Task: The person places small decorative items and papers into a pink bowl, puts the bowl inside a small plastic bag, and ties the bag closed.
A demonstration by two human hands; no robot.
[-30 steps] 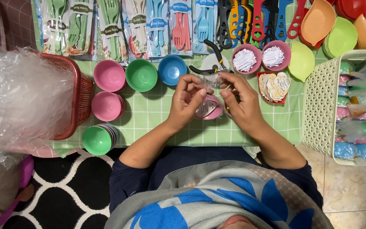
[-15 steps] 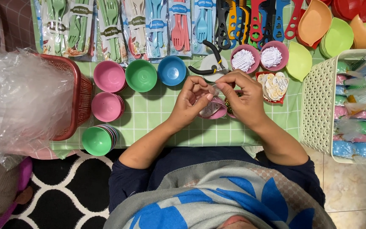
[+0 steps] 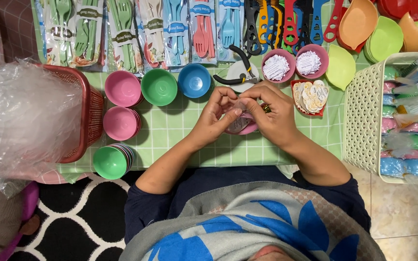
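Both hands, left (image 3: 215,120) and right (image 3: 272,116), pinch a clear wrapper (image 3: 239,107) over a pink bowl (image 3: 244,126); pliers (image 3: 235,65) at 12 o'clock.

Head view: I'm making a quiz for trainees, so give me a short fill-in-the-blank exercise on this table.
1. Both hands, left hand and right hand, meet over a ____ bowl.
2. Between the pink bowl and the blue bowl in the row stands a ____ bowl.
3. The clear plastic bags lie in a ____ basket.
4. The pliers have ____ handles.

Missing words: pink; green; red; black
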